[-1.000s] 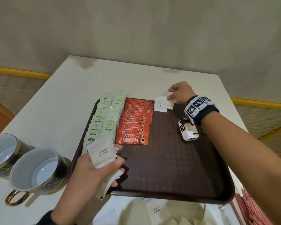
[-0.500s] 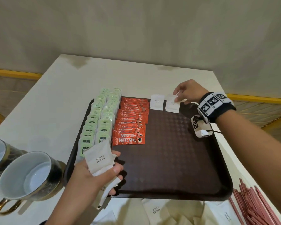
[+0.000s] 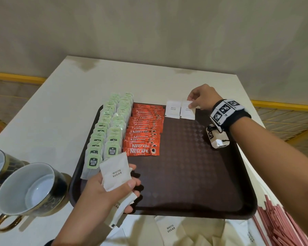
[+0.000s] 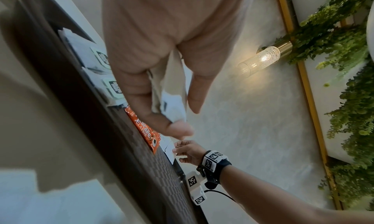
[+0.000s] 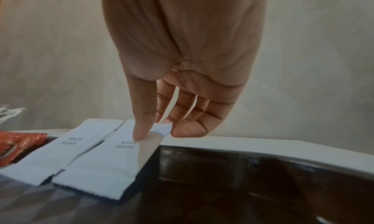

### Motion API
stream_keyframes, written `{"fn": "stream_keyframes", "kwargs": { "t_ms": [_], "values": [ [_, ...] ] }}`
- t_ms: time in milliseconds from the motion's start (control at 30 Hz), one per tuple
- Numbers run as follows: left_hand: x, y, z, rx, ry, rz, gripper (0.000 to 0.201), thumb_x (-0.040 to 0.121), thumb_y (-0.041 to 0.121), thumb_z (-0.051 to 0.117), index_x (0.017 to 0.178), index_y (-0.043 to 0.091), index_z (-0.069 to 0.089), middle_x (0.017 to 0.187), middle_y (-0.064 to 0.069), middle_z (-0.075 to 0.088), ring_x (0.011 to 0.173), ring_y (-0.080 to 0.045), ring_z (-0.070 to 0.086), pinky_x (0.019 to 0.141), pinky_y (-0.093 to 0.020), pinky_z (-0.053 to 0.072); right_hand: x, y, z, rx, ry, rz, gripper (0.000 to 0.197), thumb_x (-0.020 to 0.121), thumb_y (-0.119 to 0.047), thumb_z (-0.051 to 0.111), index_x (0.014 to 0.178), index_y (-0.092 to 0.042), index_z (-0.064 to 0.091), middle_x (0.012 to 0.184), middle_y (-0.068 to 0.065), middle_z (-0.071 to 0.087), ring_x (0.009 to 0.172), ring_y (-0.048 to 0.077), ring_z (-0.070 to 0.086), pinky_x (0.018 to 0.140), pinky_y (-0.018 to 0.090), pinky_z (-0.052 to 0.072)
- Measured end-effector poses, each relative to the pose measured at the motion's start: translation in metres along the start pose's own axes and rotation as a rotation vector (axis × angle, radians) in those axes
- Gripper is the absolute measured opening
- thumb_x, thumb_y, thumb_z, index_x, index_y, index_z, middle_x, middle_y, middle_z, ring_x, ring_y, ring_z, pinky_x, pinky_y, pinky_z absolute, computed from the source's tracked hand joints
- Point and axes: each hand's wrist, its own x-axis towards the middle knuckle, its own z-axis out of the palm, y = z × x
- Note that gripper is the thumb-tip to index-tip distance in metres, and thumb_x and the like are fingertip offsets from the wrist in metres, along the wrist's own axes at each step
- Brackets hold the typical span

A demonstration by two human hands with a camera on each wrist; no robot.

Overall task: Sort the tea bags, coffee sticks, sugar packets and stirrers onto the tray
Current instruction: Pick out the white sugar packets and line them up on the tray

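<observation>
We look down on a dark brown tray [image 3: 194,183] set on a white table [image 3: 64,107]. Two rows of green tea bags [image 3: 110,132] run along the tray's left edge; just beside them, to the right, lies an overlapping row of orange coffee sticks [image 3: 144,132].

At the tray's far edge two white sugar packets sit side by side, their near edges touching: the left packet [image 3: 173,109] lies flat and free, the right packet [image 3: 187,111] is under the right hand [image 3: 202,97]. The wrist view shows that hand's thumb [image 5: 141,125] pressed on the packet's top face with a fingertip curled at its far corner, so we read it as a pinch on the right packet.

The left hand [image 3: 103,190] hovers over the tray's near-left corner, fingers and thumb closed around a small stack of sugar packets [image 3: 116,173]; the top one reads "WHITE SUGAR".

Off the tray: more loose sugar packets [image 3: 171,228] lie on the table just beyond the near edge, a pile of red stirrers [image 3: 281,228] lies at the near right, and two dark cups with gold handles [image 3: 30,190] stand to the left.
</observation>
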Motion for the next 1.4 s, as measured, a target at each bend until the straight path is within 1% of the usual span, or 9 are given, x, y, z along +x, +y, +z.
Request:
{"fn": "stream_keyframes", "kwargs": {
  "t_ms": [133,267,433,600,800,933,1067,1167,1400],
  "values": [
    [-0.002,0.003,0.005,-0.092,-0.019,-0.056,0.039,0.069,0.008,0.07,0.108,0.01,0.069,0.093,-0.023,0.072,0.069,-0.031,0.067,0.048,-0.032,0.054,-0.002,0.001,-0.001,0.007,-0.003,0.0,0.027,0.073,-0.007,0.081,0.096,-0.012,0.069,0.086,0.002,0.06,0.087,0.021,0.058,0.057,0.021,0.042],
    [0.0,0.011,0.009,-0.245,-0.093,-0.16,0.036,0.078,0.013,0.06,0.113,0.008,0.065,0.102,-0.017,0.074,0.078,-0.029,0.073,0.058,-0.035,0.059,-0.014,-0.001,-0.008,0.003,0.13,-0.031,0.04,0.076,-0.016,0.081,0.112,-0.013,0.065,0.104,0.005,0.061,0.092,0.019,0.055,0.072,0.026,0.041],
    [0.01,0.026,0.019,-0.33,-0.228,-0.221,0.042,0.082,0.011,0.051,0.123,0.004,0.059,0.113,-0.019,0.07,0.098,-0.036,0.07,0.071,-0.045,0.059,-0.062,-0.023,-0.019,0.249,0.265,-0.118,0.031,0.082,-0.022,0.075,0.111,-0.017,0.065,0.11,0.003,0.064,0.091,0.017,0.061,0.079,0.034,0.052],
    [0.011,0.035,0.029,-0.146,-0.286,-0.118,0.039,0.088,0.011,0.052,0.128,0.008,0.056,0.116,-0.014,0.07,0.098,-0.033,0.07,0.075,-0.044,0.06,-0.145,-0.077,-0.019,0.415,-0.058,-0.263,0.013,0.09,-0.024,0.066,0.101,-0.018,0.069,0.094,-0.01,0.069,0.081,0.002,0.061,0.064,0.027,0.053],
    [-0.004,0.036,0.037,-0.045,-0.308,-0.059,0.031,0.089,0.007,0.058,0.121,0.009,0.059,0.107,-0.014,0.073,0.093,-0.032,0.072,0.065,-0.041,0.061,-0.192,-0.105,-0.003,0.46,-0.353,-0.326,0.022,0.079,-0.008,0.077,0.099,-0.005,0.07,0.084,0.021,0.063,0.067,0.018,0.057,0.054,0.025,0.047],
    [-0.012,0.035,0.036,-0.04,-0.329,-0.045,0.034,0.089,0.006,0.058,0.123,0.008,0.058,0.107,-0.011,0.074,0.09,-0.029,0.073,0.063,-0.038,0.061,-0.197,-0.1,-0.011,0.449,-0.315,-0.327,0.012,0.077,0.002,0.076,0.087,0.0,0.07,0.077,0.016,0.065,0.056,0.012,0.057,0.053,0.024,0.048],
    [-0.013,0.038,0.029,-0.024,-0.295,0.014,0.034,0.091,0.008,0.056,0.124,0.009,0.058,0.109,-0.009,0.073,0.091,-0.026,0.073,0.066,-0.037,0.06,-0.191,-0.086,-0.028,0.461,-0.092,-0.271,0.013,0.079,0.009,0.071,0.085,-0.003,0.07,0.074,0.006,0.065,0.06,0.008,0.061,0.057,0.022,0.052],
    [-0.013,0.038,0.022,-0.048,-0.242,0.039,0.029,0.094,0.008,0.054,0.122,0.013,0.057,0.109,-0.007,0.074,0.092,-0.025,0.073,0.07,-0.039,0.061,-0.165,-0.065,-0.031,0.391,0.017,-0.188,0.019,0.078,0.012,0.069,0.081,-0.007,0.07,0.079,0.011,0.065,0.067,0.015,0.063,0.062,0.025,0.055],
    [-0.007,0.025,0.009,-0.072,-0.187,0.048,0.034,0.087,0.011,0.058,0.121,0.014,0.059,0.108,-0.008,0.074,0.091,-0.027,0.073,0.067,-0.039,0.061,-0.078,-0.048,0.009,0.113,0.034,-0.061,0.019,0.077,0.011,0.07,0.084,-0.006,0.069,0.086,0.01,0.064,0.069,0.016,0.06,0.05,0.016,0.048]
  ]
}}
